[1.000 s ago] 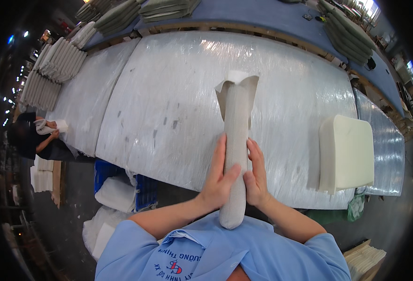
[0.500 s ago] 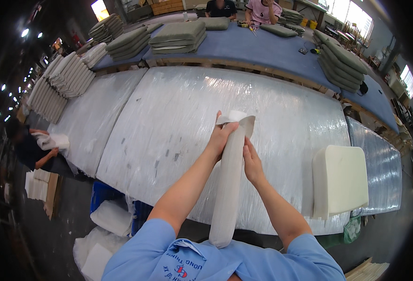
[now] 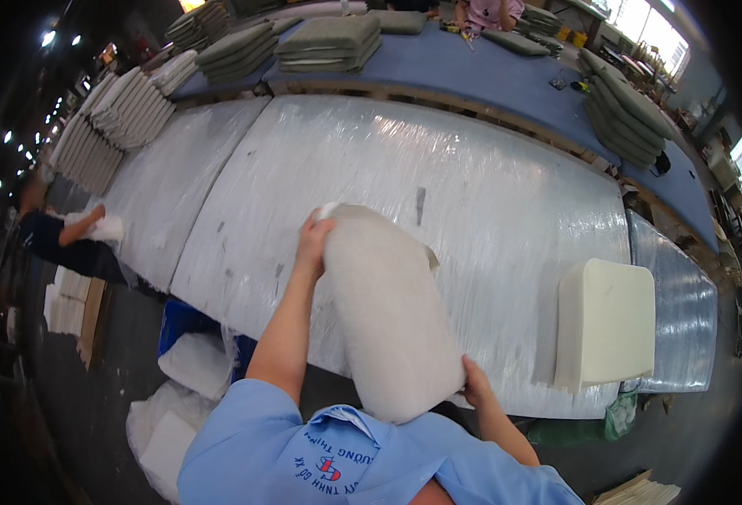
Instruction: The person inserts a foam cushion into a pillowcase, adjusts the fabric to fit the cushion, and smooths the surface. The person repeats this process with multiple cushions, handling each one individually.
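Note:
A pale grey fabric-covered cushion [image 3: 392, 316] is tilted in front of me, one broad face turned up, its near end close to my chest. White filling shows at its far left corner, and a loose flap of the cover [image 3: 432, 258] sticks out on the right side. My left hand [image 3: 312, 242] grips that far left corner, the fingers partly hidden behind it. Lower down, my right hand [image 3: 475, 383] closes on the near right edge, its fingertips partly behind the cushion. Beneath lies a work table [image 3: 506, 219] wrapped in clear plastic film.
A cream foam block [image 3: 611, 321] stands at the table's right. Green cushions [image 3: 329, 42] are stacked on the blue table [image 3: 464, 80] behind, more [image 3: 628, 109] at its right. A co-worker [image 3: 59, 231] handles white material at the left. Blue crates [image 3: 177, 324] with white padding sit below.
The cushion has turned from edge-on to showing its broad face. My left hand moved left with its far end; my right hand moved down toward me to the near right edge.

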A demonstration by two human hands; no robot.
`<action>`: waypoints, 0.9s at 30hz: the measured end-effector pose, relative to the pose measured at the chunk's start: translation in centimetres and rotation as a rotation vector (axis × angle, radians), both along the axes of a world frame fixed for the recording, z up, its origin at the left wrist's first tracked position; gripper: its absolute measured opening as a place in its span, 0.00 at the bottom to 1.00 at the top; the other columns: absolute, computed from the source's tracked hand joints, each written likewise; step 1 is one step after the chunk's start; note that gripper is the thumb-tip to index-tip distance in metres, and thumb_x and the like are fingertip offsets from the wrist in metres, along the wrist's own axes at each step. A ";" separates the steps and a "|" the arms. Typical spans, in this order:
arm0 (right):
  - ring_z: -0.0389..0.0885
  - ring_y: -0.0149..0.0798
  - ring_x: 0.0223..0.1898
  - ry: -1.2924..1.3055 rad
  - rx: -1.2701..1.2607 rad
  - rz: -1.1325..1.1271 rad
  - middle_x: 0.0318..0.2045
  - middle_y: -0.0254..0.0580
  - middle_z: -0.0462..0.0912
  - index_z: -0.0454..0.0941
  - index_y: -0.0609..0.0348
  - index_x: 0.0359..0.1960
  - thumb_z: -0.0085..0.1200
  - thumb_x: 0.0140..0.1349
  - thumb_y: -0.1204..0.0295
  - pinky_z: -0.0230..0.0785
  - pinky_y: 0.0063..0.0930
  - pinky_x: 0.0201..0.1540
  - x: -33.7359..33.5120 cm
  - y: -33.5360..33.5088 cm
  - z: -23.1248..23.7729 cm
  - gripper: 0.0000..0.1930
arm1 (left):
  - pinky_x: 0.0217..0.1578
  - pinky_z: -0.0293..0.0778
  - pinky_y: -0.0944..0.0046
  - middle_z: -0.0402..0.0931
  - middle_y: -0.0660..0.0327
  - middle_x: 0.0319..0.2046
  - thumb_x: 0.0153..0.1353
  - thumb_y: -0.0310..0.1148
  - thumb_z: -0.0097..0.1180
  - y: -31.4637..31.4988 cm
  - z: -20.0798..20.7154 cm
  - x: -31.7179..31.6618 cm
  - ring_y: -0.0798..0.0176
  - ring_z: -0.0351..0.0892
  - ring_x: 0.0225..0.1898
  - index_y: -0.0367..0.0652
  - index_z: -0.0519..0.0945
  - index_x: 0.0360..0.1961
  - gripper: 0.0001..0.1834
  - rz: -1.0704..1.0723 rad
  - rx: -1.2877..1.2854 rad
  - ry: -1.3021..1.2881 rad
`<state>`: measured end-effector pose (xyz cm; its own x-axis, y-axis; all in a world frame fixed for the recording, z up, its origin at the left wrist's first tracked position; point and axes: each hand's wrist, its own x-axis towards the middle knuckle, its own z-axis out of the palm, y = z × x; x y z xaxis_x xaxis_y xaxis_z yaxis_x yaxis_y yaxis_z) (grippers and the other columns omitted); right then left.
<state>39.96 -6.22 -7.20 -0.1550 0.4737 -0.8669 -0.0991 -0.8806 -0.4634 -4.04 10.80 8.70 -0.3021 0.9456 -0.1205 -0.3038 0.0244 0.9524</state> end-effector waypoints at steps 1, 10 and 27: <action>0.77 0.47 0.66 0.030 0.118 -0.171 0.66 0.45 0.81 0.72 0.54 0.72 0.52 0.75 0.43 0.68 0.55 0.67 2.3 1.3 -0.5 0.34 | 0.47 0.85 0.58 0.85 0.54 0.49 0.66 0.39 0.54 -1.3 -1.4 -0.1 0.57 0.88 0.44 0.37 0.80 0.57 0.22 0.065 -0.010 -0.072; 0.83 0.45 0.57 0.284 0.597 -0.075 0.52 0.52 0.87 0.85 0.66 0.53 0.49 0.78 0.46 0.74 0.41 0.65 1.9 20.8 10.8 0.30 | 0.58 0.79 0.41 0.83 0.44 0.56 0.59 0.52 0.50 -23.9 -13.1 6.3 0.40 0.84 0.53 0.36 0.79 0.62 0.37 0.691 -0.473 -0.843; 0.75 0.28 0.33 -0.073 1.113 0.455 0.30 0.35 0.83 0.85 0.62 0.34 0.61 0.75 0.59 0.67 0.26 0.38 -18.1 17.0 19.6 0.18 | 0.51 0.83 0.40 0.86 0.51 0.47 0.65 0.46 0.51 -38.8 -18.4 7.6 0.47 0.88 0.48 0.39 0.83 0.55 0.26 0.816 -0.045 -0.860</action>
